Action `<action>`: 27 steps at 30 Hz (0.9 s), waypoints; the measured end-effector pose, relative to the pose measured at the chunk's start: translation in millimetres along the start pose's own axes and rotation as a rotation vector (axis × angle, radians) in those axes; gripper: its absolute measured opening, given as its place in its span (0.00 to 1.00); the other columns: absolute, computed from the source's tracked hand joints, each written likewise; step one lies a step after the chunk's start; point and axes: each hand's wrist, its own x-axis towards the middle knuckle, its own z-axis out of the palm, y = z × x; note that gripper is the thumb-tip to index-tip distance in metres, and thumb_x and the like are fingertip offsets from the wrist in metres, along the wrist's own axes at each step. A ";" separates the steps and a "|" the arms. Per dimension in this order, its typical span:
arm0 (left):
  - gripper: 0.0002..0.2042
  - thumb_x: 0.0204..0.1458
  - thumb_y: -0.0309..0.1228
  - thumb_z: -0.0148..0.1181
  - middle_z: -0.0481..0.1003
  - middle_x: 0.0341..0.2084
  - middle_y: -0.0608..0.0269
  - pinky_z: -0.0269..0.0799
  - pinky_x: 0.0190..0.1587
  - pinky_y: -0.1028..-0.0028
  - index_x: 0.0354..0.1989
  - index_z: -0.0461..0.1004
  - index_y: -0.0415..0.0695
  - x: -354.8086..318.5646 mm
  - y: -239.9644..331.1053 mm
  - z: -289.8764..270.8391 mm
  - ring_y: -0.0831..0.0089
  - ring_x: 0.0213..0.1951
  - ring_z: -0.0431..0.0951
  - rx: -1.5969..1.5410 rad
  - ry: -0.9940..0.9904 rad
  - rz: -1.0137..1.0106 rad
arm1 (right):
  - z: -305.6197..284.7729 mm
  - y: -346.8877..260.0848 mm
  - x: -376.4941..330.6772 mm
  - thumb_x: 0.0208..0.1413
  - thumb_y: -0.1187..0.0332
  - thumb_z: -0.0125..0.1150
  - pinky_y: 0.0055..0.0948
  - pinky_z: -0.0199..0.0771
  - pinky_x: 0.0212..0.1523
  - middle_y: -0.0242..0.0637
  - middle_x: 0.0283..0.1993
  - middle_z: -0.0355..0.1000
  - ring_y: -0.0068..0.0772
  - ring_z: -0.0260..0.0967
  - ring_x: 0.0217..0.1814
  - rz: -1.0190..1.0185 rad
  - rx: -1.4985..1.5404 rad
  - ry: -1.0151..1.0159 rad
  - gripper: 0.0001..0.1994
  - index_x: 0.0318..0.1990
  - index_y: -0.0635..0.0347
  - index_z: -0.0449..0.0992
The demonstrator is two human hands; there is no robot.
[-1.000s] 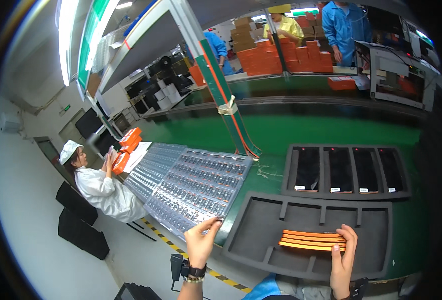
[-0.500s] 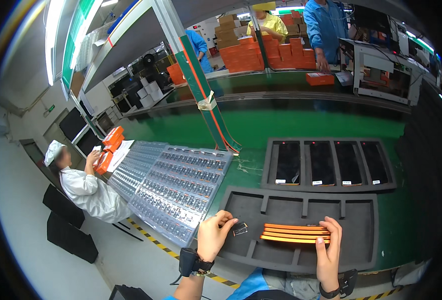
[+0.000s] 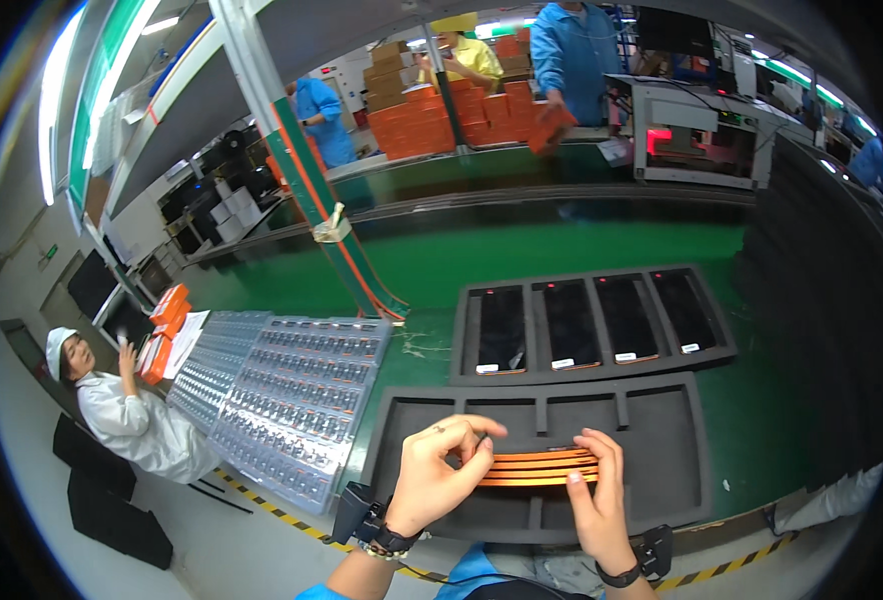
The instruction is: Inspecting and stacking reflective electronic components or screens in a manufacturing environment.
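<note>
My right hand (image 3: 599, 495) is closed on the right end of a stack of several thin phones (image 3: 537, 467) with orange edges, thumb in front and fingers behind. The stack is level above a black foam tray (image 3: 662, 480) with recesses. At the stack's left end, my left hand (image 3: 442, 472) has its fingers curled toward the thumb; whatever they may pinch is hidden. Behind this tray, a second foam tray (image 3: 462, 330) holds several dark-screened phones (image 3: 569, 325), each with a small white label and most with a red light at the top.
Clear plastic trays (image 3: 292, 400) of small parts lie left on the green bench (image 3: 432, 245). A green-and-orange post (image 3: 317, 200) rises behind them. Orange boxes (image 3: 165, 335) stand near a person in white (image 3: 127, 420). Other people work across the bench; dark panels (image 3: 812, 250) line the right.
My left hand has moved to the stack's left end, and the small dark pieces beside it no longer show. The view has shifted right. Across the bench, a person has lifted an orange box.
</note>
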 end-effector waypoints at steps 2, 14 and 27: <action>0.16 0.55 0.16 0.63 0.80 0.36 0.53 0.78 0.40 0.74 0.19 0.64 0.40 0.7 1.5 13.4 0.71 0.41 0.80 -0.223 -0.112 -0.118 | 0.8 4.9 -0.7 0.63 0.66 0.56 0.38 0.56 0.69 0.49 0.66 0.59 0.43 0.59 0.69 0.022 0.086 -0.001 0.24 0.64 0.65 0.60; 0.12 0.60 0.21 0.61 0.81 0.40 0.52 0.83 0.41 0.75 0.52 0.74 0.36 5.7 11.1 75.0 0.70 0.41 0.85 -0.258 -0.115 -0.204 | 4.7 18.3 1.2 0.62 0.70 0.62 0.40 0.50 0.74 0.50 0.71 0.53 0.47 0.48 0.77 0.051 0.221 -0.010 0.34 0.70 0.63 0.50; 0.02 0.56 0.21 0.65 0.83 0.32 0.58 0.79 0.36 0.74 0.36 0.80 0.37 11.3 0.7 90.6 0.73 0.37 0.84 0.055 -0.055 0.041 | 4.3 15.7 1.8 0.62 0.71 0.61 0.40 0.52 0.73 0.51 0.71 0.54 0.48 0.51 0.76 0.007 0.119 0.008 0.32 0.70 0.65 0.52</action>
